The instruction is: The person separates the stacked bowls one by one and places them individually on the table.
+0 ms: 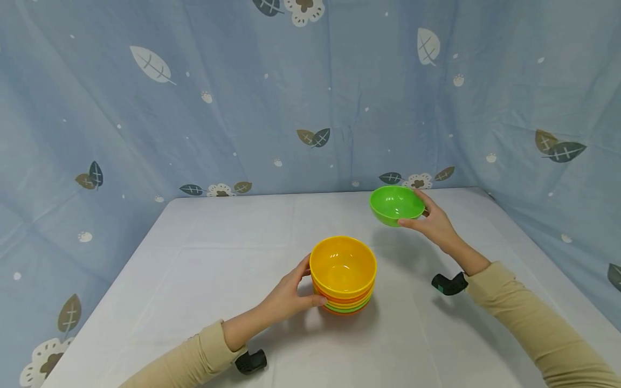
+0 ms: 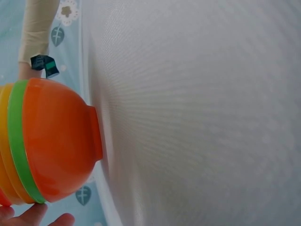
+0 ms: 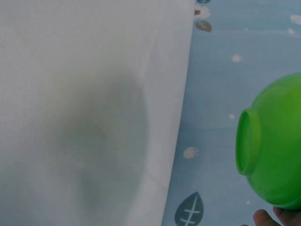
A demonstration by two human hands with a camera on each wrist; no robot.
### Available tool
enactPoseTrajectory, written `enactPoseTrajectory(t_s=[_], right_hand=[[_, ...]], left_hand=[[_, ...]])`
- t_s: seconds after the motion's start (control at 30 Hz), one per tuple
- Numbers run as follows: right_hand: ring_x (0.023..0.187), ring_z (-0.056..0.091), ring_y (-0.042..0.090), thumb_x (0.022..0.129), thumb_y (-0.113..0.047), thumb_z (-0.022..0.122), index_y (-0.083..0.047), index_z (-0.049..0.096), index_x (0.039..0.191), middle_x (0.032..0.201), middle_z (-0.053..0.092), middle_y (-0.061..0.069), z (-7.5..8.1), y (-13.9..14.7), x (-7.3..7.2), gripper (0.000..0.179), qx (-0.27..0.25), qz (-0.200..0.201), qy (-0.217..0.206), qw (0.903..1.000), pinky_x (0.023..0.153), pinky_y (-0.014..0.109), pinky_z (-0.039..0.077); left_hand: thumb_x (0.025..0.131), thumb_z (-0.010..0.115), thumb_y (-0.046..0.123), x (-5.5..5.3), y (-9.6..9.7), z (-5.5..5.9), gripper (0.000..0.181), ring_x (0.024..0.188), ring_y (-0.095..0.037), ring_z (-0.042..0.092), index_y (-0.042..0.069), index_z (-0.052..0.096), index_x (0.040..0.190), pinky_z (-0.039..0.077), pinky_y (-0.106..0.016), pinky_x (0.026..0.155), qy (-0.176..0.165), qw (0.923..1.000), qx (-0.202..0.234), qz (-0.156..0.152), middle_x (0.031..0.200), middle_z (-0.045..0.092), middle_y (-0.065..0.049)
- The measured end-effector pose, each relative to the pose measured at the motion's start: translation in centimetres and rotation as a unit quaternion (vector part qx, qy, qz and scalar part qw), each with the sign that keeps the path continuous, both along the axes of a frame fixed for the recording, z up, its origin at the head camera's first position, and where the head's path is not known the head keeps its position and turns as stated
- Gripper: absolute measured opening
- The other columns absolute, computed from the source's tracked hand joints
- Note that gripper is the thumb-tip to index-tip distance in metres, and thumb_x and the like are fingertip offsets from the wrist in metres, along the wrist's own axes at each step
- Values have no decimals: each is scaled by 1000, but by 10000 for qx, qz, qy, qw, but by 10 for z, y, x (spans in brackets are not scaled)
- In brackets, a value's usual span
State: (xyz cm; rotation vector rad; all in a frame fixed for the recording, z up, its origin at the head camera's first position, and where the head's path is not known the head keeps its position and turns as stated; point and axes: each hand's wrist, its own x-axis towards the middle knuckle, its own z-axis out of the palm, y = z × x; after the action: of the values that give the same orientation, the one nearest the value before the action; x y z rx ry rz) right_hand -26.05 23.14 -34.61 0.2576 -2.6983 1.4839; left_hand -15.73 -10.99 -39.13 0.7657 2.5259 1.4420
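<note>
In the head view, a stack of nested bowls (image 1: 343, 267) stands on the white table, a yellow one on top with orange, yellow and green rims below. My left hand (image 1: 285, 295) grips the stack from its left side, thumb at the front and fingers behind. The left wrist view shows the bottom orange bowl (image 2: 61, 141) side-on, with fingertips at the green rim above it. Farther back and to the right, my right hand (image 1: 436, 223) holds a single bright green bowl (image 1: 397, 205) by its right side, raised over the table. Its round foot shows in the right wrist view.
The table (image 1: 233, 226) is covered with a white cloth. Behind it and along its sides hangs a blue curtain (image 1: 271, 97) with leaf and flower prints. A black wrist device (image 1: 450, 284) hangs under the right forearm, another (image 1: 251, 362) under the left.
</note>
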Motion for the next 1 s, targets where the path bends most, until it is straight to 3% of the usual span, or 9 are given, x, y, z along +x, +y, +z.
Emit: enactPoseTrajectory(t_s=[1.0], right_hand=[[127,31,43,82,-31,67,-6,15,146,143,28,24,-20,19,-15,86,-109,-176,-20,9998,93,55,38]], left_hand=[[80,70,34,0,1,-2,86,125,-26,42,19,18,147,33,-56,100,-17,10000,6,25,146,32,-2]])
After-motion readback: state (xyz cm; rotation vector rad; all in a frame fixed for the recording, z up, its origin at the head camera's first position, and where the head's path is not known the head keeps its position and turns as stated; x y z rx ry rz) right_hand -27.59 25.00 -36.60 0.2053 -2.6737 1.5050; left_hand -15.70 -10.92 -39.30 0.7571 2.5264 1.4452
